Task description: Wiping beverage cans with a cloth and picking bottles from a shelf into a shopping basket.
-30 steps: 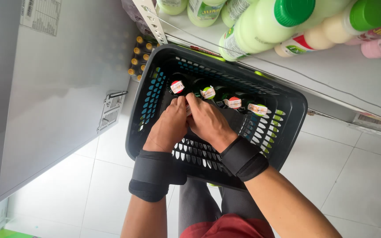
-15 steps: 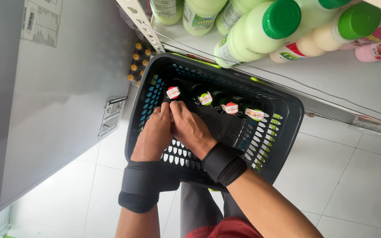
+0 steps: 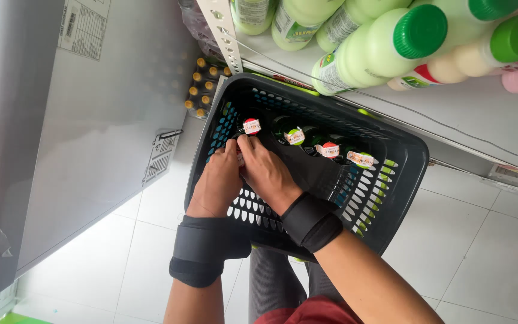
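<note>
Both hands, left hand and right hand, pinching 1 small dark bottle together at left wall of black plastic basket, upright.

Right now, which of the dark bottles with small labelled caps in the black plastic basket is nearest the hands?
The leftmost bottle in the row, just above the right hand fingertips; the other three sit farther right.

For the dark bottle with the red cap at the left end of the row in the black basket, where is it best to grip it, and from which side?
Probably by its neck just under the red cap, coming from above: the dark bottle stands upright in the black plastic basket, so mainly its top is exposed, and both hands, left and right, already work beside it.
</note>
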